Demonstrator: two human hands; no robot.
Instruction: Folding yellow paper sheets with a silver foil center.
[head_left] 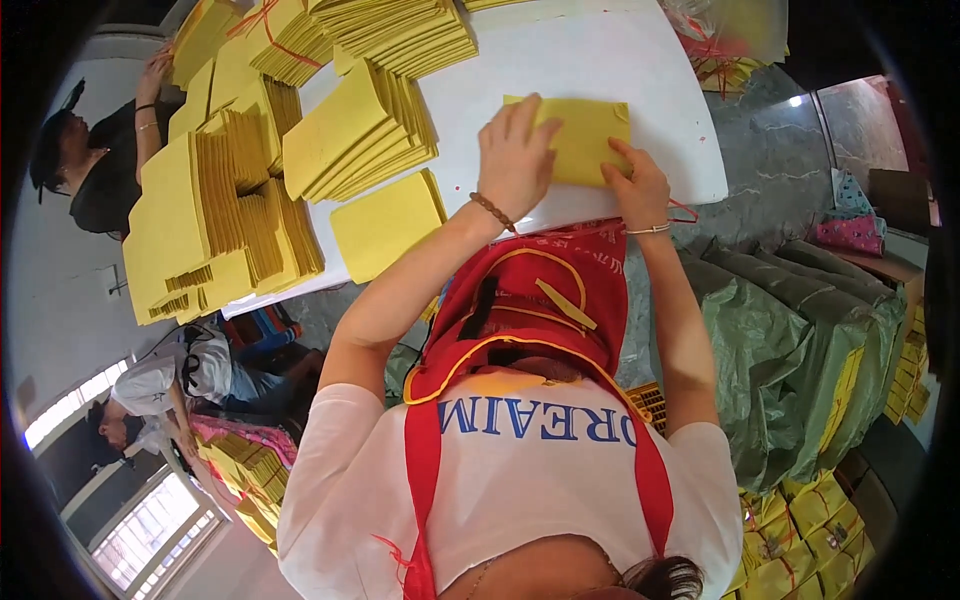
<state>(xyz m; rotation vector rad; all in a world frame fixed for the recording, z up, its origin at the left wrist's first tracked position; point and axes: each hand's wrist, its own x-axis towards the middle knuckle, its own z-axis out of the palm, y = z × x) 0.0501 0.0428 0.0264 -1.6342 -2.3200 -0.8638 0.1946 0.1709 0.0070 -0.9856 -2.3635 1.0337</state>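
Note:
On the white table (655,60) in front of me lies a yellow paper sheet or thin paper packet (588,145), with a small curled corner at its far right. My left hand (516,150), a beaded bracelet at its wrist, rests over the paper's left edge with fingers stretched out and apart. At the near right corner my right hand (638,185) grips the paper's edge between thumb and fingers. A bangle circles that wrist. Left of my left forearm sits a small yellow paper stack (388,225), with a taller fanned stack (355,135) behind it.
Many yellow paper stacks (165,215) crowd the table's left side, some tied with red string. Another person (95,180) reaches in at the far left; a second person (190,370) sits lower left. Large green plastic-wrapped bundles (760,360) stand to my right, near yellow bundles (800,530).

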